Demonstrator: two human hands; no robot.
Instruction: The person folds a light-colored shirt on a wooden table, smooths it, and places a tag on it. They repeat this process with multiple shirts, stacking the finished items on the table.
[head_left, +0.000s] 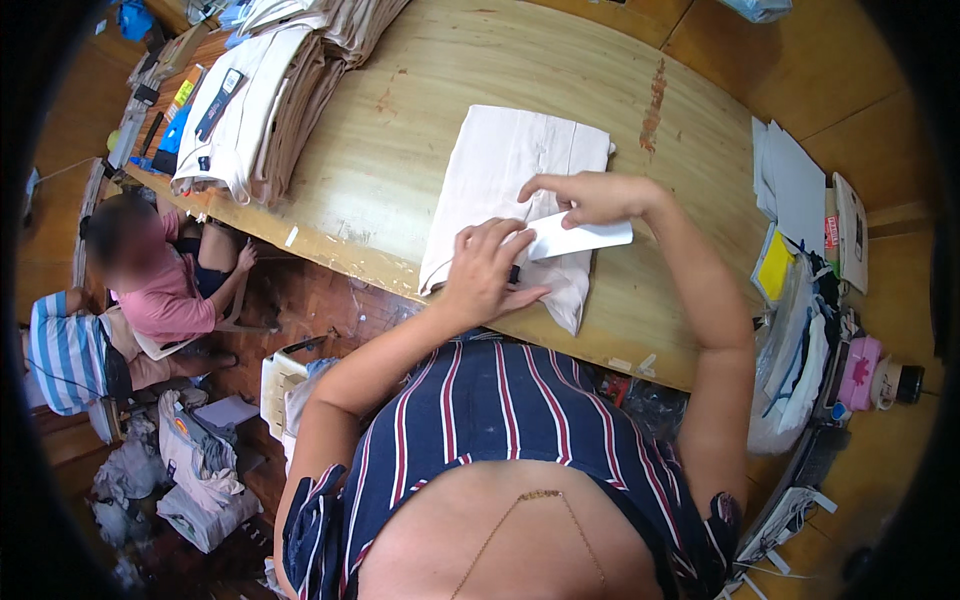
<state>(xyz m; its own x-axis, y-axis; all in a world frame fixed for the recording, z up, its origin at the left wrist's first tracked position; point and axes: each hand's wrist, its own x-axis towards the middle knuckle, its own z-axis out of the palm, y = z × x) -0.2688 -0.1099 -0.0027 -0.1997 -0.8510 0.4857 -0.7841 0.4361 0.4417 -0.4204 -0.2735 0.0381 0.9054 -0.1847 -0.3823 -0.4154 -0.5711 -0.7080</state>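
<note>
A folded pale beige garment [505,170] lies on the wooden table [400,120] in front of me. My left hand [487,270] presses down on its near edge, fingers spread over the cloth. My right hand [590,197] pinches a white paper tag [580,238] that lies across the garment's near right part. A small dark piece shows between my hands, by the tag's left end.
A tall stack of folded beige garments with tags [265,95] stands at the table's far left. White sheets, a yellow pad [773,265] and plastic bags crowd the right side. Two people [160,285] sit on the floor at left among cloth piles.
</note>
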